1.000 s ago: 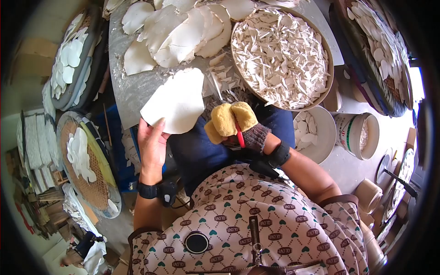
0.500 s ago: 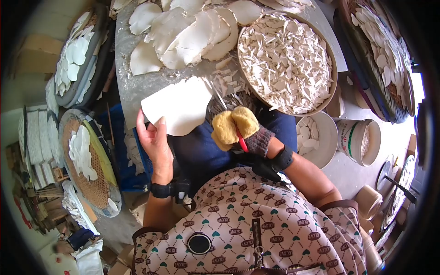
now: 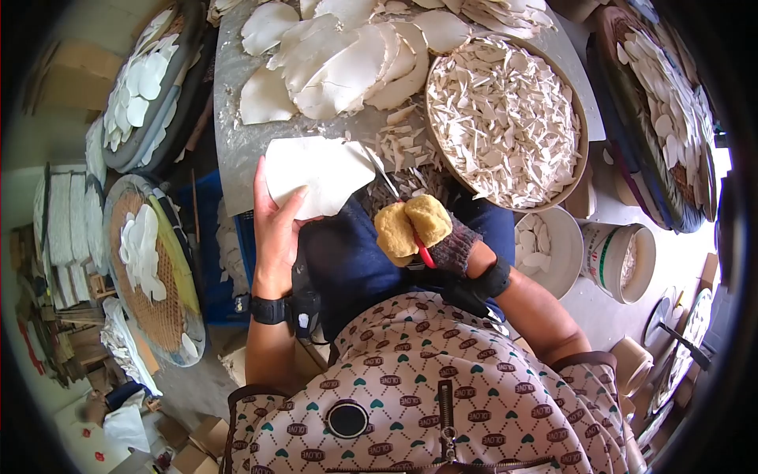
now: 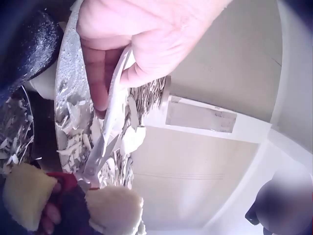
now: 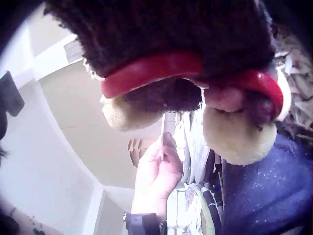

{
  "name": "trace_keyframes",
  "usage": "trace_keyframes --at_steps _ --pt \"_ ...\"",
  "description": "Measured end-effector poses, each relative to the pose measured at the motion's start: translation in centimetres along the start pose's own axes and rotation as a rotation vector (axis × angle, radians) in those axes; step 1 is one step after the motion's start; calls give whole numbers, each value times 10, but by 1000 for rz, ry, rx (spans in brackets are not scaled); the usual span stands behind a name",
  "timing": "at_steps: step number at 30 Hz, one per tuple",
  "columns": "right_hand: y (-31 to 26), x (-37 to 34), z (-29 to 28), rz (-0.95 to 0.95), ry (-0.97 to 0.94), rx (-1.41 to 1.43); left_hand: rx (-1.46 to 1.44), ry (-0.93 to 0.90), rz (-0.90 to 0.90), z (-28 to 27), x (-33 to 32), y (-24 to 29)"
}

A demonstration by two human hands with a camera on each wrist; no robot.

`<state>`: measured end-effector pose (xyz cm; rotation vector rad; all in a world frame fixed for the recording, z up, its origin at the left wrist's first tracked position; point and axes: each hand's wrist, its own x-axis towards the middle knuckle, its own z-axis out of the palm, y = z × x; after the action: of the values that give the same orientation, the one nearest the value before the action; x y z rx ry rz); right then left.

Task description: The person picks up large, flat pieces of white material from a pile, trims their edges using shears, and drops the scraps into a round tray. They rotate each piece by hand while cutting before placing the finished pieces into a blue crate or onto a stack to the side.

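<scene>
My bare left hand point(image 3: 275, 237) pinches a thin white flat piece point(image 3: 320, 175) between thumb and fingers, holding it above my lap. In the left wrist view that white sheet point(image 4: 113, 98) shows nearly edge-on, its lower end overlapping the scissor blades. My right hand point(image 3: 459, 245), in a dark knitted glove, grips red-handled scissors point(image 3: 425, 254) with its fingers curled through the loops. Thick yellow pads point(image 3: 395, 229) cover some of its fingers. The narrow metal blades point(image 3: 384, 171) point at the sheet's right edge.
A grey work board point(image 3: 237, 166) lies ahead, bearing a stack of large pale slices point(image 3: 335, 71) and loose slivers. At its right sits a round tray point(image 3: 585, 134) heaped with cut slivers. Buckets point(image 3: 575, 261) stand at my right; round racks point(image 3: 178, 324) of white pieces flank me.
My left hand has turned the white sheet and brought its right edge to the scissor blades. The scissors stay in my right hand. The head view has shifted slightly.
</scene>
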<state>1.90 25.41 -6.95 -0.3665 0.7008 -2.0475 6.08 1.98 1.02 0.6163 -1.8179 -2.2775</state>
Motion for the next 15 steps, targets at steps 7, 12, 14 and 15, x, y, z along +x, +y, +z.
trace_keyframes --at_steps 7,12,14,15 --pt "1 0 12 45 63 -130 -35 155 77 10 4 -13" --pt "5 2 8 68 50 41 23 93 29 16 4 -10" --pt "1 4 9 60 65 -79 32 88 45 17 4 -10" --pt "-8 4 14 59 81 -322 37 85 51 17 4 -10"
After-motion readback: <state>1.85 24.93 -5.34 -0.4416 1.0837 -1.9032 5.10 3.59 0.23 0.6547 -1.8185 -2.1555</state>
